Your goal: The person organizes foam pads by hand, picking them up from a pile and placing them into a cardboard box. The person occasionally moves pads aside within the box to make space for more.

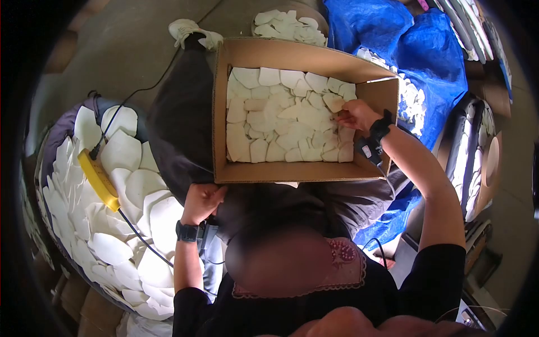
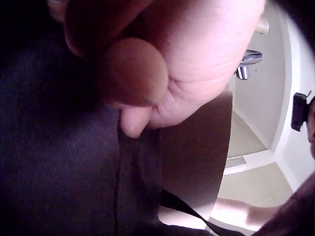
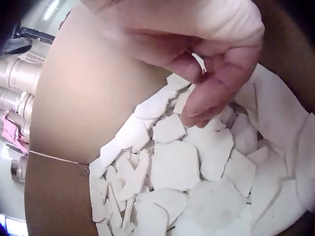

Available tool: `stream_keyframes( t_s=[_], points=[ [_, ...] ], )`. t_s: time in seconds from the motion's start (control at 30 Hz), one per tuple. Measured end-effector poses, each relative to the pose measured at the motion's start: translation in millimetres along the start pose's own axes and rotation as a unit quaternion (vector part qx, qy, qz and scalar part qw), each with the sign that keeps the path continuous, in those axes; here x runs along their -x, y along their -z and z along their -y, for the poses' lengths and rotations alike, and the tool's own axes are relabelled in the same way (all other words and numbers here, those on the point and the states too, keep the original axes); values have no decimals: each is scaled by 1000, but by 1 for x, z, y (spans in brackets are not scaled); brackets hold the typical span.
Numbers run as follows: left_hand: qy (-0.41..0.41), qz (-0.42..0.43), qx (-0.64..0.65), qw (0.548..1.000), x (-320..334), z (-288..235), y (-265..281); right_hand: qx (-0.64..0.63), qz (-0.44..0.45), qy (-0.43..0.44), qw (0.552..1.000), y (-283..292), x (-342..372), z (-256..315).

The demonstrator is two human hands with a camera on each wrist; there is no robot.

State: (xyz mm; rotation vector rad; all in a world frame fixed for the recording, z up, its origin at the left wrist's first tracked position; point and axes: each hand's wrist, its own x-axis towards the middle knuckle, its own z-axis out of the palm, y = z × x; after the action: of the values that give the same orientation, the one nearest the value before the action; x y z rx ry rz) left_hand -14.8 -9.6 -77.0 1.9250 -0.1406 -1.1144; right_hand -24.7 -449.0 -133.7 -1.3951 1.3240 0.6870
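Lining a box [image 1: 275, 53], white shards [image 3: 174, 164] lie just below the right hand [image 1: 358, 115], fingers curled; whether it pinches one is unclear.

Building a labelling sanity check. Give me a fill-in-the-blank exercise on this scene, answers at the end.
1. The right hand is inside the cardboard ____.
2. The flat pieces lying under that hand are coloured ____.
3. Of the two hands, the yellow corded bar lies nearer the ____.
4. The tarp in the head view is coloured ____.

Missing words: box; white; left hand; blue.
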Motion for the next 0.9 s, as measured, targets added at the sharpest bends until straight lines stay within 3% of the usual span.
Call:
stream_keyframes(
  t_s=[0.33,0.9],
  points=[
    [14,-3,4,1000,0,2,-1,-47,-22,-22,998,-10,-22,-5],
    [15,-2,-15,1000,1,-4,1,14,-15,2,1000,-10,-19,-3]
  ],
)
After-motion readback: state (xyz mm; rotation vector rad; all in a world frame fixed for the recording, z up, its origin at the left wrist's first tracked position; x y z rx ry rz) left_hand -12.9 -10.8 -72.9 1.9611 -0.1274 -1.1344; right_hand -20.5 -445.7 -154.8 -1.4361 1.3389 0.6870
